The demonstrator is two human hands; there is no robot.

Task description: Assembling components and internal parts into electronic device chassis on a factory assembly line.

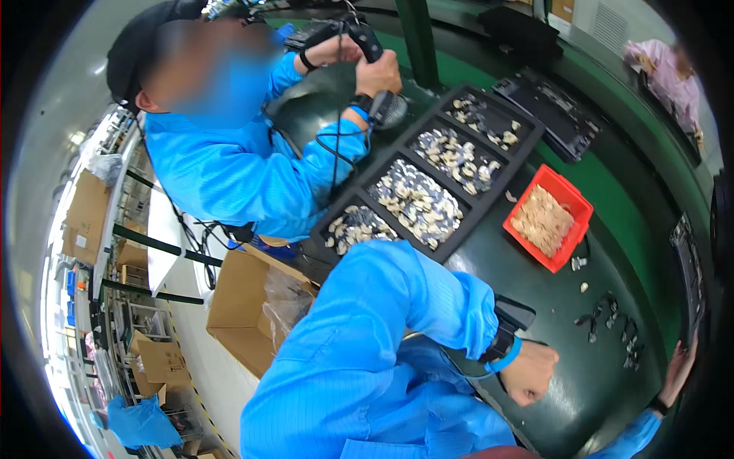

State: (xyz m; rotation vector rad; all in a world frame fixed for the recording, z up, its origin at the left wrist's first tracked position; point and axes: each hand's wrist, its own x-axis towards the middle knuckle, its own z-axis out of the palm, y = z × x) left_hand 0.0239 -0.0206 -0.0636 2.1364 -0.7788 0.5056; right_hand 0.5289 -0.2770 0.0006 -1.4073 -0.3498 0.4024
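My left hand point(529, 373) is held low over the dark green table point(489, 268), with its fingers curled in. Whatever is inside it, if anything, is hidden. A black band and a blue band circle that wrist. At the far right, my right hand point(677, 372) grips the lower end of a long black slotted panel point(690, 268), which stands tilted near the rim of the picture. Between the hands and beyond lie several small black parts point(628, 336) in a loose cluster. A red bin point(572, 243) full of small beige pieces stands farther off.
A black tray point(475, 223) has several compartments of small white and dark pieces. Behind it lies another black panel point(550, 115). A co-worker in blue point(237, 168) handles a black device point(364, 40) at the left. An open cardboard box point(237, 306) stands beside the table.
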